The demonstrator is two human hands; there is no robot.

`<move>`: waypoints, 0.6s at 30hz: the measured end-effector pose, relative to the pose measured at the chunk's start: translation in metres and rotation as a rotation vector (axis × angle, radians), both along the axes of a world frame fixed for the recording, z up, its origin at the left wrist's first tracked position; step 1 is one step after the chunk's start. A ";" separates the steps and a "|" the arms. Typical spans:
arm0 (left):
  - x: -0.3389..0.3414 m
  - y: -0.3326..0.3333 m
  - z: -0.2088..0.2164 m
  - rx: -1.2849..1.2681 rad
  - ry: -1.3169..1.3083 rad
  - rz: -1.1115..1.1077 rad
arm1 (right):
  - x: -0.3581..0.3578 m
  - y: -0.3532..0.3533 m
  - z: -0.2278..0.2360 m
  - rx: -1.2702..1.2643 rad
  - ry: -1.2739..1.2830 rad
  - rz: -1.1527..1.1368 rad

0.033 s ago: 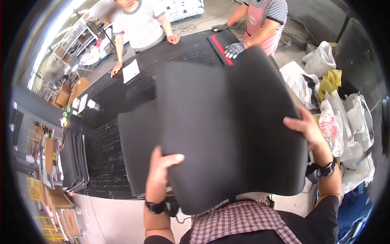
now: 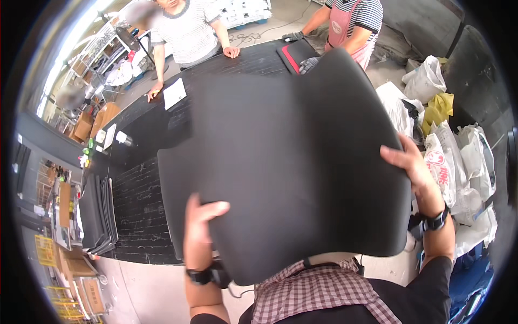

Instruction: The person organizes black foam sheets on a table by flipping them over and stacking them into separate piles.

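A large, smooth black mat (image 2: 259,162) with rounded corners is held up in front of me, bowed along its middle. My left hand (image 2: 200,227) grips its lower left edge, thumb on the face, slightly blurred. At the right edge my right hand (image 2: 407,161) holds it the same way, thumb on top and fingers behind. Under its left side, another black mat (image 2: 175,200) lies on the dark table (image 2: 135,210). The raised mat hides much of the table and what is behind it.
Several black mats (image 2: 100,216) are stacked at the table's left end. Across the table stand a person (image 2: 186,32) near a white paper (image 2: 174,94) and a gloved person (image 2: 345,27) at a black piece with a red strip (image 2: 291,58). White sacks (image 2: 464,162) crowd the right.
The held mat has shifted left, and its upper edge sits a little higher. My left hand has moved left with it; my right hand has barely moved.
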State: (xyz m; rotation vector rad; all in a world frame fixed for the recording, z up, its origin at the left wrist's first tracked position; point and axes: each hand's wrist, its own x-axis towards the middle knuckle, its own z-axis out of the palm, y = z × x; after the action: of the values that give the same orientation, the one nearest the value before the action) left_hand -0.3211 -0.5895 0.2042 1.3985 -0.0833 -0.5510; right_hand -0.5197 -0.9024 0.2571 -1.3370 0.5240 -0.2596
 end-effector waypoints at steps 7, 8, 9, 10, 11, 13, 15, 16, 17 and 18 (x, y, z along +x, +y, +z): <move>0.092 0.183 0.004 -0.189 0.062 0.020 | 0.136 0.064 -0.049 0.030 0.217 0.192; 0.097 0.192 -0.005 -0.136 0.007 0.013 | 0.155 0.079 -0.072 0.103 0.193 0.203; 0.107 0.193 -0.019 0.014 -0.037 0.033 | 0.175 0.083 -0.120 0.148 0.104 0.218; 0.117 0.198 -0.039 0.170 -0.086 0.067 | 0.192 0.085 -0.174 0.197 0.013 0.249; 0.126 0.213 -0.063 0.441 -0.018 0.068 | 0.196 0.092 -0.216 0.086 0.101 0.201; 0.127 0.226 -0.110 0.894 0.111 -0.009 | 0.194 0.100 -0.245 -0.013 0.193 0.159; 0.129 0.267 -0.189 1.015 -0.157 -0.052 | 0.181 0.096 -0.238 -0.213 0.137 0.271; 0.124 0.275 -0.213 1.150 -0.314 0.109 | 0.162 0.084 -0.217 -0.131 0.134 0.409; 0.122 0.268 -0.210 1.153 -0.313 0.093 | 0.140 0.060 -0.215 -0.242 0.122 0.481; 0.116 0.257 -0.200 1.355 -0.353 0.068 | 0.116 0.034 -0.204 -0.220 0.095 0.503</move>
State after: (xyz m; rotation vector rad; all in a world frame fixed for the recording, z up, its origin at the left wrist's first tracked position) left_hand -0.2050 -0.3324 0.0046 2.8002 0.0814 -0.2532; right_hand -0.4041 -0.8682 0.0528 -1.6536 0.2262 0.1661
